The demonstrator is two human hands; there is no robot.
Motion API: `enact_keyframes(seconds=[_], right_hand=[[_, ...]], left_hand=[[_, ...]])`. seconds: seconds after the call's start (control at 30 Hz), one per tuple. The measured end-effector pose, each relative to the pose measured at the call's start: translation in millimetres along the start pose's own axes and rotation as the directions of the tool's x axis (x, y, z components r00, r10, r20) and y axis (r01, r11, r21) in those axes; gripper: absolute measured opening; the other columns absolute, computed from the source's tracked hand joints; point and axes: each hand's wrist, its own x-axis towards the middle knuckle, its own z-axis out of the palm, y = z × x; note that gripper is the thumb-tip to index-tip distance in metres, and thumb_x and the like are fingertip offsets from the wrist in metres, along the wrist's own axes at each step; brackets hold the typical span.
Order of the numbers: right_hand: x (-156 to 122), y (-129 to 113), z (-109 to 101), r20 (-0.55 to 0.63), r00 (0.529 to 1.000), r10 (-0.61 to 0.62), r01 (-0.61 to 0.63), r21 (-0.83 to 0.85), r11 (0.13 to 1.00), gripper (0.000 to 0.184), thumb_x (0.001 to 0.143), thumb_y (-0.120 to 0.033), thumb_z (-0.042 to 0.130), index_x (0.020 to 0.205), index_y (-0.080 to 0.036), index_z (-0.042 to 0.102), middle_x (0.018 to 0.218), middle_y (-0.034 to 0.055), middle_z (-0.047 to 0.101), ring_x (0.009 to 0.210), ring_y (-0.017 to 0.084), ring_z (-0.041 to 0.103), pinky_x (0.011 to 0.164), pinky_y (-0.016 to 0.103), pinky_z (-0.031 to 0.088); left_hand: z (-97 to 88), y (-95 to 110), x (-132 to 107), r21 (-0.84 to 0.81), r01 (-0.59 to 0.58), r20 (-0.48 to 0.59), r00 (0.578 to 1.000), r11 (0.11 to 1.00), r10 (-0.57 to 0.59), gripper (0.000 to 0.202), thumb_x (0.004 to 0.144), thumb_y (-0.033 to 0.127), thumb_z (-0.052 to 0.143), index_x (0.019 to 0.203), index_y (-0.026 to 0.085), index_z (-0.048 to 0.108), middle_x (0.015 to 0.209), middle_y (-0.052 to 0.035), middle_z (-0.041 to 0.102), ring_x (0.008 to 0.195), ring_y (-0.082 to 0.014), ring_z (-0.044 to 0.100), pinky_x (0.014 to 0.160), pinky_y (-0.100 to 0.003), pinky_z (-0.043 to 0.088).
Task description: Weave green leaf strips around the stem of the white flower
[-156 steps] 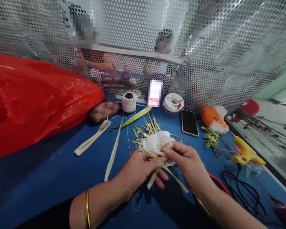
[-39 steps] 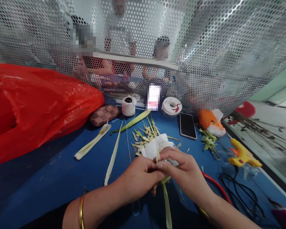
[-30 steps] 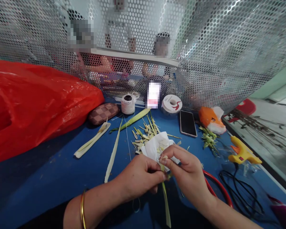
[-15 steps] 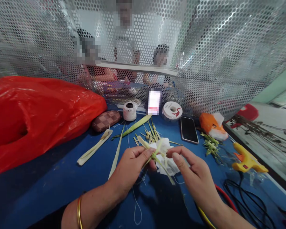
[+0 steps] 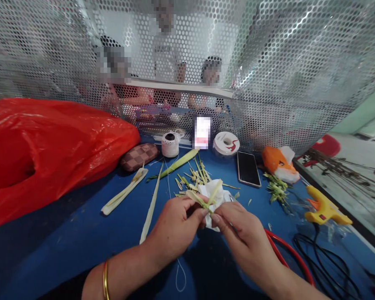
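Observation:
My left hand (image 5: 176, 227) and my right hand (image 5: 237, 231) meet over the blue table (image 5: 65, 233), both pinching a pale green leaf strip (image 5: 206, 199) whose two ends stick up in a V. Just behind the fingers lies a crumpled white tissue (image 5: 217, 196) with small leaf cuttings (image 5: 190, 177) around it. A thin white thread (image 5: 178, 275) hangs below my left hand. Long leaf strips (image 5: 150, 206) lie to the left.
A big red plastic bag (image 5: 50, 146) fills the left. Along the perforated metal screen stand a thread spool (image 5: 170, 144), a tape roll (image 5: 226, 143), a phone (image 5: 248, 168) and a checked pouch (image 5: 138, 156). A yellow glue gun (image 5: 325, 205) and black cable (image 5: 325, 254) lie right. People sit behind the screen.
My right hand, apart half a second ago, has come back to the left hand and pinches the strip. The long tail that hung down earlier is gone; the strip's ends point up.

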Motion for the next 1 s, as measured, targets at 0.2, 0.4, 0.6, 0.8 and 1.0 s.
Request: enact_keyframes(seconds=[0.2, 0.4, 0.6, 0.8, 1.0], right_hand=[[-3, -7, 2, -0.044, 0.993, -0.11, 0.109, -0.02, 0.994, 0.025, 0.093, -0.015, 0.043, 0.069, -0.021, 0.046, 0.065, 0.0006, 0.054, 0.063, 0.016, 0.049, 0.065, 0.03, 0.037], [-2, -3, -1, 0.018, 0.999, 0.048, -0.049, 0.101, 0.994, 0.029, 0.096, -0.026, 0.043, 0.069, -0.02, 0.055, 0.064, 0.0003, 0.055, 0.063, 0.016, 0.051, 0.064, 0.029, 0.038], [9, 9, -4, -0.016, 0.891, 0.453, -0.385, 0.504, 0.773, 0.026, 0.086, -0.044, 0.057, 0.076, -0.02, 0.06, 0.067, -0.0007, 0.058, 0.062, 0.015, 0.052, 0.059, 0.026, 0.042], [7, 8, -1, -0.085, 0.878, 0.47, -0.374, 0.491, 0.787, 0.024, 0.08, -0.035, 0.065, 0.063, -0.019, 0.06, 0.057, -0.0023, 0.057, 0.055, 0.013, 0.049, 0.055, 0.024, 0.04], [10, 8, -12, -0.019, 0.963, 0.269, -0.245, 0.355, 0.902, 0.013, 0.082, -0.028, 0.062, 0.076, -0.02, 0.069, 0.075, 0.0022, 0.067, 0.072, 0.018, 0.061, 0.067, 0.029, 0.047]], left_hand=[[0.8, 0, -5, 0.113, -0.064, -0.018, 0.998, 0.992, 0.066, 0.024, 0.085, 0.026, 0.051, 0.066, 0.02, 0.064, 0.076, -0.0031, 0.068, 0.072, -0.0174, 0.061, 0.071, -0.027, 0.044], [0.4, 1, 0, -0.124, 0.051, 0.059, 0.997, 0.991, -0.044, 0.026, 0.082, 0.028, 0.053, 0.058, 0.018, 0.06, 0.063, -0.0013, 0.06, 0.064, -0.015, 0.056, 0.067, -0.026, 0.043], [3.0, 1, 3, -0.292, 0.23, 0.223, 0.96, 0.928, -0.168, 0.017, 0.073, 0.031, 0.061, 0.068, 0.015, 0.065, 0.055, 0.0011, 0.056, 0.055, -0.0114, 0.05, 0.062, -0.026, 0.039], [6.2, 3, 1, -0.308, 0.281, 0.27, 0.942, 0.909, -0.199, 0.018, 0.069, 0.033, 0.066, 0.07, 0.015, 0.065, 0.058, 0.0041, 0.052, 0.051, -0.0084, 0.043, 0.053, -0.022, 0.036], [11.9, -4, -3, -0.292, 0.332, 0.371, 0.904, 0.897, -0.214, 0.017, 0.064, 0.031, 0.067, 0.063, 0.017, 0.058, 0.055, 0.0049, 0.05, 0.048, -0.0094, 0.045, 0.05, -0.024, 0.038]])
